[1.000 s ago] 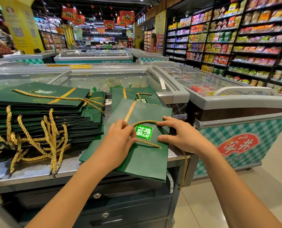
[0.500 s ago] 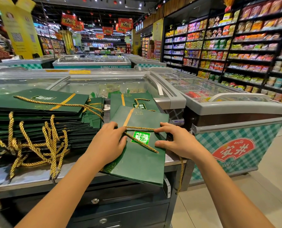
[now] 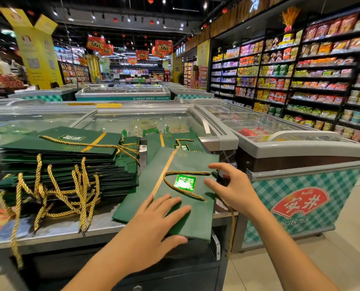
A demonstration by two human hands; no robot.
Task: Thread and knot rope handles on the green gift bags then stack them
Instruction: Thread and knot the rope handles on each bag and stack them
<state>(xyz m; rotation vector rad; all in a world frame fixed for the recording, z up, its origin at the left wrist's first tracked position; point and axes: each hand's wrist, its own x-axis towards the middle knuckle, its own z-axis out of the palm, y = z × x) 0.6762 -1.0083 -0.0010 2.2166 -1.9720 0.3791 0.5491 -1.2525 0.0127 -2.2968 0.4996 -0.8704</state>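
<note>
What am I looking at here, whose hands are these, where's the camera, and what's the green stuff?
There is no machine here: a person wears a wide-angle camera on the head, so this picture looks forward and down at their two bare hands. In front is a metal counter in a supermarket, with glass-topped freezers behind. The green things are flat gift bags. On the left sits a tall stack of bags, gold rope handles hanging out. Beside it lies a single gift bag with a rope handle looped across its face. The left hand lies flat on its near end. The right hand hovers at its right edge, fingers spread, gripping nothing.
</note>
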